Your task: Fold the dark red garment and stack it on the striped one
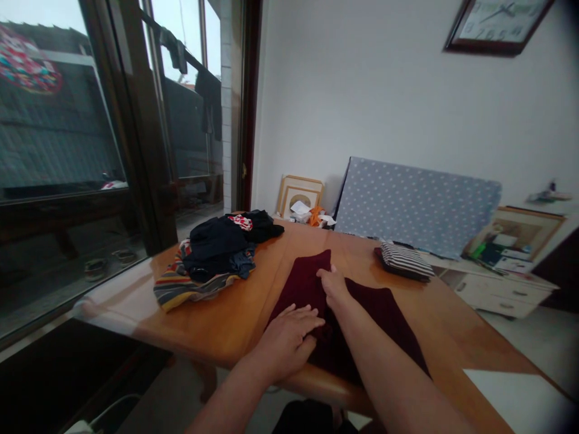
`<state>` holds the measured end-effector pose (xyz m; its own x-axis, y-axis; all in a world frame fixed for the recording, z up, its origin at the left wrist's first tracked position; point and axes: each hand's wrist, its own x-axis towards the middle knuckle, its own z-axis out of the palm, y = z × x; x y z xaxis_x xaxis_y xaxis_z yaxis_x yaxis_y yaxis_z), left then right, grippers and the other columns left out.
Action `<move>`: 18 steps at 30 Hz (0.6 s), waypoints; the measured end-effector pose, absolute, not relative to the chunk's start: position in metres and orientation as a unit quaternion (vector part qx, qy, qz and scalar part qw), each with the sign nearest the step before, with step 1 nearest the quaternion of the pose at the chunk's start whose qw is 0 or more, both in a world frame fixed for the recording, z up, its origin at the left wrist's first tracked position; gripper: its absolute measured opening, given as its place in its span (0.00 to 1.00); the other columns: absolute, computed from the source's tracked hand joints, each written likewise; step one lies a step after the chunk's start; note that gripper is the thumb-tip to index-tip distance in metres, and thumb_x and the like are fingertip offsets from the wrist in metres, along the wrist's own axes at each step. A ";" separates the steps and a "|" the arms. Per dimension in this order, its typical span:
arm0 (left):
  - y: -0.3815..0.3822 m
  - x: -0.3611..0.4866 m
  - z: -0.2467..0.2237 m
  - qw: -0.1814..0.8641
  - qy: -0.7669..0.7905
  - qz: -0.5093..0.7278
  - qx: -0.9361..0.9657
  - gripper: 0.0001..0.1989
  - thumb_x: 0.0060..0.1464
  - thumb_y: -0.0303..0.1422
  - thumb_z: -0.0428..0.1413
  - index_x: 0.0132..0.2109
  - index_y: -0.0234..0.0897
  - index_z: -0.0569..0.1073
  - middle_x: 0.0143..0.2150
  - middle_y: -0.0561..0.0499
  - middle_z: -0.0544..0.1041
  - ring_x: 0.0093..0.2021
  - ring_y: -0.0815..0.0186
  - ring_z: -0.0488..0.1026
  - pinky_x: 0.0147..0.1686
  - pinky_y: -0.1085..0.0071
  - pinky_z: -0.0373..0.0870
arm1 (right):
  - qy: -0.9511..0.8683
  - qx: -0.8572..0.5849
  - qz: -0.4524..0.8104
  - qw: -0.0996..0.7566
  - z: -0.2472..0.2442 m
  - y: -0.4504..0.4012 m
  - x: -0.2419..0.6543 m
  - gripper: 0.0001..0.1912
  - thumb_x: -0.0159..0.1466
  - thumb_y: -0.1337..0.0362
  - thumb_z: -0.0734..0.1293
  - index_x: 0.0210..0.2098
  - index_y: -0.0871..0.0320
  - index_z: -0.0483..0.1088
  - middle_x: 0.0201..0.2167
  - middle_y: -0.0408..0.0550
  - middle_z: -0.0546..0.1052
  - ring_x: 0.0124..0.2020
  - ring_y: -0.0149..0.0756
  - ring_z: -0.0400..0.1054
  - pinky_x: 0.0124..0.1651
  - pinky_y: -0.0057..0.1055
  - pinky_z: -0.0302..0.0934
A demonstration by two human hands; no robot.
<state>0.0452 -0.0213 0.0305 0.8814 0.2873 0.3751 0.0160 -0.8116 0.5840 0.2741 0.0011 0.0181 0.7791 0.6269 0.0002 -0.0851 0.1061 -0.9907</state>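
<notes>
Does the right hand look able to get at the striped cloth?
Probably yes: only maroon cloth and tabletop lie between the right hand and the striped cloth, though it is touching the maroon cloth.

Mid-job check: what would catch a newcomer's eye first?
Probably the dark red garment at the near edge of the table, under the left hand and right hand. Next, the heap of clothes on the table's left and the folded striped cloth on its right. Behind the table, a pale blue patterned sheet stands out.

Clothes heap (217, 247) lies left of garment (383, 312), cloth stack (404, 262) right.
</notes>
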 end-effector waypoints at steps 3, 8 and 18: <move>-0.033 0.056 0.026 0.264 0.089 0.175 0.945 0.26 0.56 0.26 0.53 0.60 0.47 0.74 0.65 0.47 0.71 0.68 0.54 0.62 0.68 0.45 0.51 | -0.200 -0.649 0.245 0.692 0.000 -0.015 0.290 0.14 0.46 0.70 0.66 0.34 0.57 0.70 0.23 0.39 0.75 0.26 0.34 0.70 0.28 0.25 0.64; -0.044 0.059 0.032 0.256 0.093 0.145 0.951 0.26 0.60 0.28 0.50 0.64 0.49 0.69 0.67 0.51 0.68 0.69 0.57 0.60 0.69 0.45 0.47 | -0.185 -0.670 0.222 0.684 -0.008 -0.020 0.307 0.20 0.45 0.71 0.65 0.39 0.58 0.72 0.33 0.44 0.80 0.35 0.36 0.74 0.36 0.25 0.66; -0.057 0.067 0.031 0.251 0.107 0.109 0.956 0.25 0.63 0.33 0.50 0.65 0.50 0.67 0.69 0.50 0.65 0.72 0.56 0.55 0.69 0.41 0.41 | -0.198 -0.696 0.188 0.664 -0.006 -0.036 0.321 0.33 0.47 0.73 0.65 0.54 0.58 0.72 0.46 0.51 0.79 0.48 0.39 0.74 0.45 0.27 0.67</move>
<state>0.0672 -0.0572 0.0310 0.9531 0.2603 0.1546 0.1506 -0.8506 0.5038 0.3208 -0.0356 -0.0057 0.8508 0.5255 0.0021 0.0262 -0.0383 -0.9989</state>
